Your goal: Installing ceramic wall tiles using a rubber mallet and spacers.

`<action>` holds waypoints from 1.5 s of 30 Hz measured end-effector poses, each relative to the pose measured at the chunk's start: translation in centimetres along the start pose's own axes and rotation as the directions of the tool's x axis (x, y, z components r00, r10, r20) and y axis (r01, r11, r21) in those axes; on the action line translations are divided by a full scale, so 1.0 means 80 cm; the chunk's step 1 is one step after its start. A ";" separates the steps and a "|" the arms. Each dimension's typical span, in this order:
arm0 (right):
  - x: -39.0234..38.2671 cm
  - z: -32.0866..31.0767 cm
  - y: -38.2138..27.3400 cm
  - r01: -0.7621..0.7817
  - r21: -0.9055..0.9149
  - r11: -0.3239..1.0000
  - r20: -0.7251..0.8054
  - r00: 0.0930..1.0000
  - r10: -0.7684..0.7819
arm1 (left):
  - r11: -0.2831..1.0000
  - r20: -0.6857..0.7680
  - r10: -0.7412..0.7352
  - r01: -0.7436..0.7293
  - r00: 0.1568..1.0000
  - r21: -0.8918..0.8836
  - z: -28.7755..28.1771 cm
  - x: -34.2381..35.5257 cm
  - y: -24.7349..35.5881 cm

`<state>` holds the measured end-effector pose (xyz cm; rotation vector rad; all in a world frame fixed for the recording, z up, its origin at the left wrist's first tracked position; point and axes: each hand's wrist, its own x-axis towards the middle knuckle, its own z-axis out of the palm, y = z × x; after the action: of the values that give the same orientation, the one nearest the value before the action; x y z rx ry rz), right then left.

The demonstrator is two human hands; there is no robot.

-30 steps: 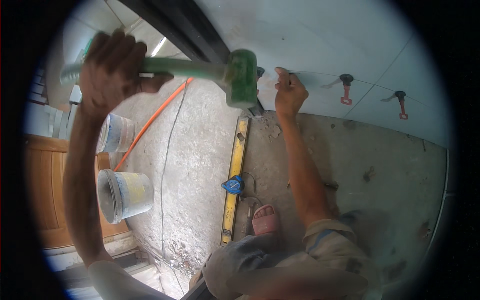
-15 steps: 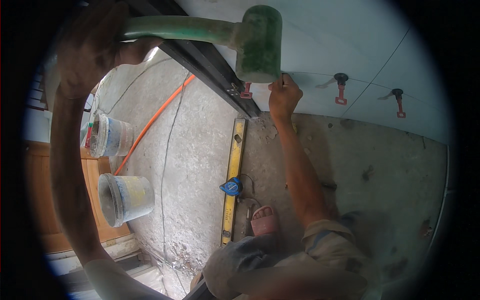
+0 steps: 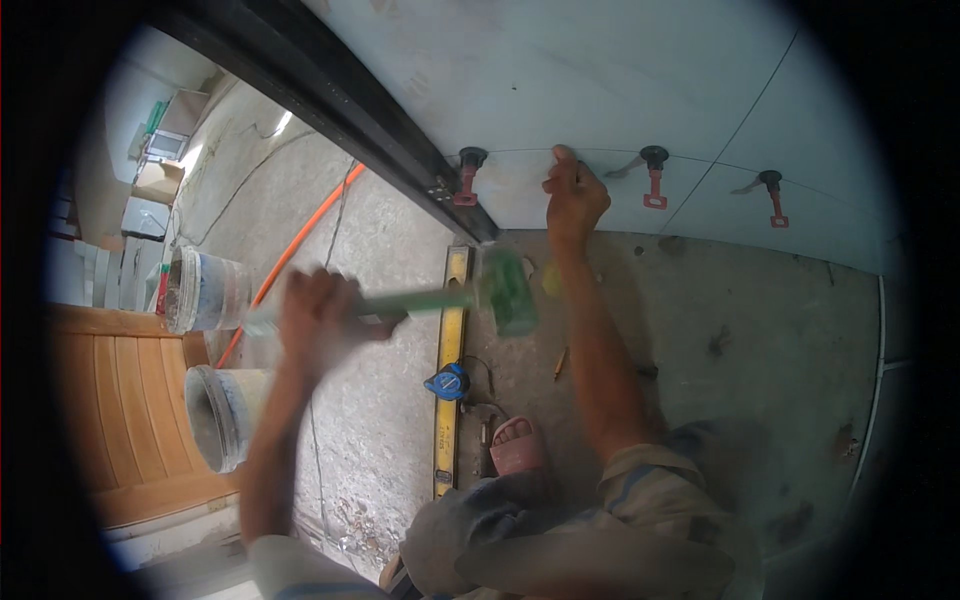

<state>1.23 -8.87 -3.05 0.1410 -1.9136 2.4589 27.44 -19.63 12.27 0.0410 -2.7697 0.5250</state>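
Note:
My left hand grips the handle of a green mallet, blurred by motion, above the floor near the spirit level. My right hand is raised to the pale wall tiles, with curled fingers and one fingertip at the thin horizontal joint. Anything between those fingers is hidden. Along the same joint sit three tile levelling clips with black caps and red handles: one clip by the dark frame, another clip right of my hand, and a third clip farther right.
A dark metal frame post runs diagonally beside the tiles. On the concrete floor lie a yellow spirit level, a blue tape measure, a pencil and an orange hose. Two buckets, an upper bucket and a lower bucket, stand left.
My left hand has brought the mallet down and away from the wall, toward the floor. My right hand stays at the joint. The clip by the frame now shows fully.

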 end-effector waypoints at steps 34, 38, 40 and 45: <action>-0.039 -0.028 -0.053 -0.645 0.684 0.341 0.534 0.761 0.368 | 0.131 0.048 -0.896 0.366 0.441 -0.921 0.109 0.132 0.123; -0.031 -0.109 -0.001 -0.466 0.407 0.785 -0.124 0.824 0.553 | 0.760 -0.385 -0.607 0.367 0.695 -0.536 0.089 0.152 0.110; 0.006 -0.165 0.017 -0.286 0.222 0.932 -0.284 0.896 0.343 | 0.971 -0.387 -0.206 0.140 0.899 -0.192 0.094 0.172 0.097; 0.103 -0.204 -0.001 0.042 -0.084 0.996 -0.189 0.980 -0.057 | 0.986 -0.259 0.126 -0.093 0.958 0.135 0.123 0.223 0.081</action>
<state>-7.86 6.65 -6.25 -0.0469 -1.8989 2.2675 6.97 -16.54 6.98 -0.1462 -2.4840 0.6746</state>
